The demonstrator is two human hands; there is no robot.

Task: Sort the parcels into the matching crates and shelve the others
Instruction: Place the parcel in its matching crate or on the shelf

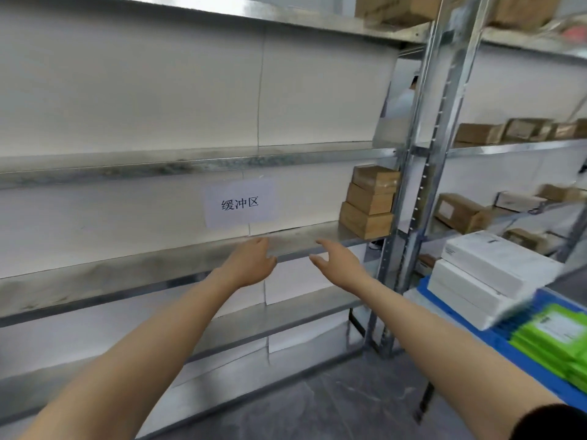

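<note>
Both my arms reach toward a metal shelf (178, 258). My left hand (251, 265) hovers at the shelf's front edge, fingers apart, holding nothing. My right hand (336, 262) is beside it, also open and empty. A paper label with three printed characters (240, 203) hangs on the white wall behind the shelf. Three brown cardboard parcels (370, 201) are stacked at the shelf's right end. To my right, white boxes (486, 274) and green packets (552, 338) lie in a blue crate (521, 350).
Steel uprights (422, 173) divide this rack from a second rack on the right holding more brown parcels (460, 212). Empty shelves run above (190, 163) and below (254, 325). A person stands behind the rack (403, 100). The floor is grey.
</note>
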